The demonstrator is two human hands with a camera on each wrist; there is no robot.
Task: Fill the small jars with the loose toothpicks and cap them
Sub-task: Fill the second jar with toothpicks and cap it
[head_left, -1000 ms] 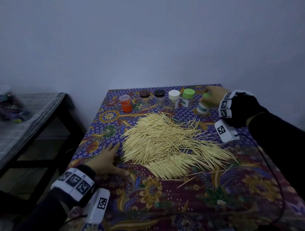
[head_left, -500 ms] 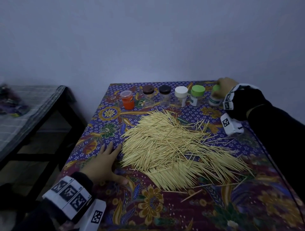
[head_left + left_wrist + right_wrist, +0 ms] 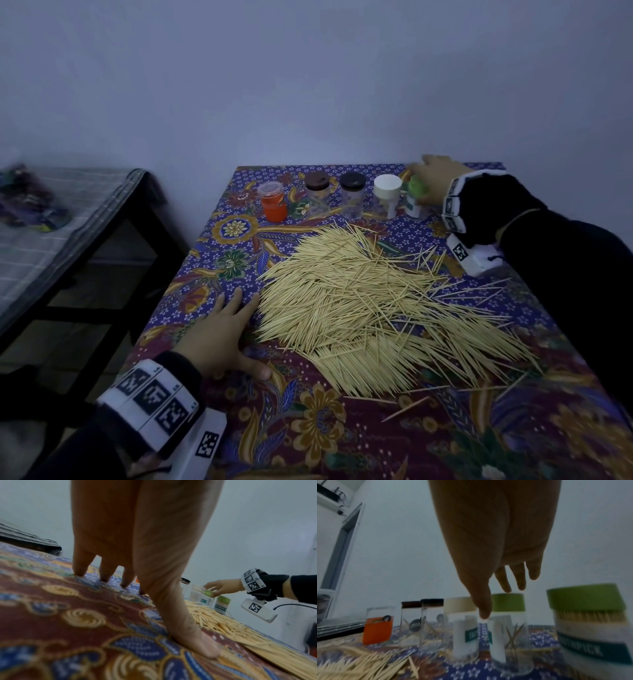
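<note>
Left hand [image 3: 224, 334] flat on surface [image 3: 342, 428], fingers spread, at left edge of toothpick pile [image 3: 373, 308]. Holding nothing. Pile loose mid-surface. Jar row along far edge: orange jar [image 3: 273, 201], two dark-capped jars [image 3: 318, 195] [image 3: 352, 195], white-capped jar [image 3: 387, 196], green-capped jar [image 3: 415, 199], all capped. Right hand [image 3: 438, 178] over green-capped jar, fingers relaxed and extended, tips at cap, thumb down beside it, no closed grip. Second green-capped jar [image 3: 589, 623] at far right, packed with toothpicks.
</note>
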